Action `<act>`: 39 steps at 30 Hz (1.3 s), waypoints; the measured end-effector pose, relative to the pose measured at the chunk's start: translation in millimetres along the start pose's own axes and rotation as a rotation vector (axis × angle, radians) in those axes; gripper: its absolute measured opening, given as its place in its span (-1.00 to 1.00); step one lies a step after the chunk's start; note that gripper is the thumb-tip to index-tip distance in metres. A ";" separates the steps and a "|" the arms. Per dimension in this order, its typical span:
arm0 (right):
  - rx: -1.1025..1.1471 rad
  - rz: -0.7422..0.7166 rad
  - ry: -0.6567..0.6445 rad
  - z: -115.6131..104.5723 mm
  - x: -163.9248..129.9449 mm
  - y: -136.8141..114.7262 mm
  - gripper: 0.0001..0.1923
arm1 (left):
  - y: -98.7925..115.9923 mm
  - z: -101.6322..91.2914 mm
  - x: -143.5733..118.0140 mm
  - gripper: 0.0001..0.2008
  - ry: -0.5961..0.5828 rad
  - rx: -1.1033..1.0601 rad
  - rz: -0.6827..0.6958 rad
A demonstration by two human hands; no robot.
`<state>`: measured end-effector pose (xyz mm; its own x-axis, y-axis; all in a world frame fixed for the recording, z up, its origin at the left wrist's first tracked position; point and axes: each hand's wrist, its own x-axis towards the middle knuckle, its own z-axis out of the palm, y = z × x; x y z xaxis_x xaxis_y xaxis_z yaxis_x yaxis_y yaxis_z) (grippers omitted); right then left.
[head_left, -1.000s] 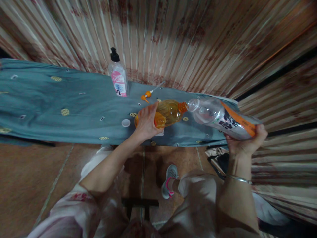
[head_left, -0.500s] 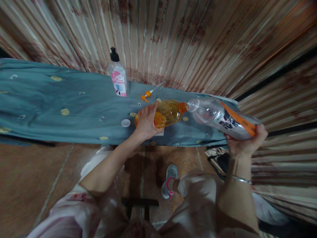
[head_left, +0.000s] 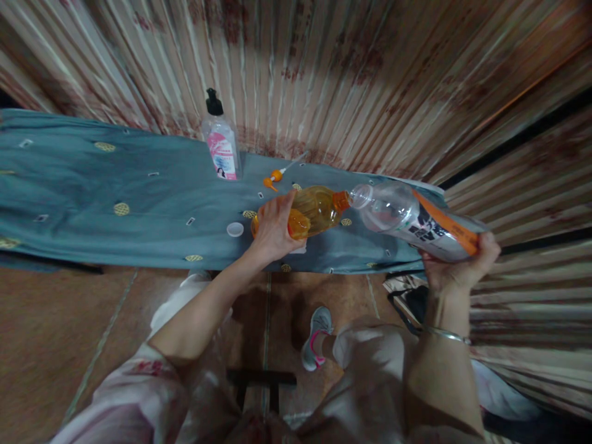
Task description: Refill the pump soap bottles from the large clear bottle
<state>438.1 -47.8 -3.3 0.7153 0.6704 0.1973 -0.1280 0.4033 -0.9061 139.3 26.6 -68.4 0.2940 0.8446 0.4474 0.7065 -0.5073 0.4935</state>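
Note:
My left hand (head_left: pixel 274 229) grips an orange bottle (head_left: pixel 318 211) of amber liquid that rests on the teal cloth (head_left: pixel 139 197), its open neck pointing right. My right hand (head_left: pixel 457 266) holds a large clear plastic bottle (head_left: pixel 407 219) with an orange and white label, tipped on its side. The clear bottle's mouth meets the neck of the orange bottle. A white cap (head_left: pixel 235 229) lies on the cloth just left of my left hand.
A pump bottle (head_left: pixel 221 143) with a pink label stands at the back against the striped curtain (head_left: pixel 324 74). An orange pump nozzle (head_left: pixel 276 174) lies behind the orange bottle. Below are a tiled floor (head_left: pixel 55 333), my knees and a grey shoe (head_left: pixel 316 338).

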 end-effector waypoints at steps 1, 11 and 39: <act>0.006 0.000 0.003 -0.3 0.4 0.3 -0.51 | 0.3 -0.4 0.0 -0.04 -0.003 0.001 0.001; 0.013 -0.008 -0.017 0.5 0.0 0.3 -0.52 | 0.3 -0.5 0.3 -0.04 -0.020 -0.007 -0.010; -0.024 -0.020 -0.017 -0.8 2.2 1.2 -0.53 | 1.0 0.0 0.7 -0.04 -0.010 -0.007 -0.027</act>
<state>440.1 -46.3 -4.2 0.7060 0.6726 0.2220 -0.0969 0.4022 -0.9104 140.2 26.6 -67.6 0.2815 0.8596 0.4265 0.7097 -0.4857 0.5103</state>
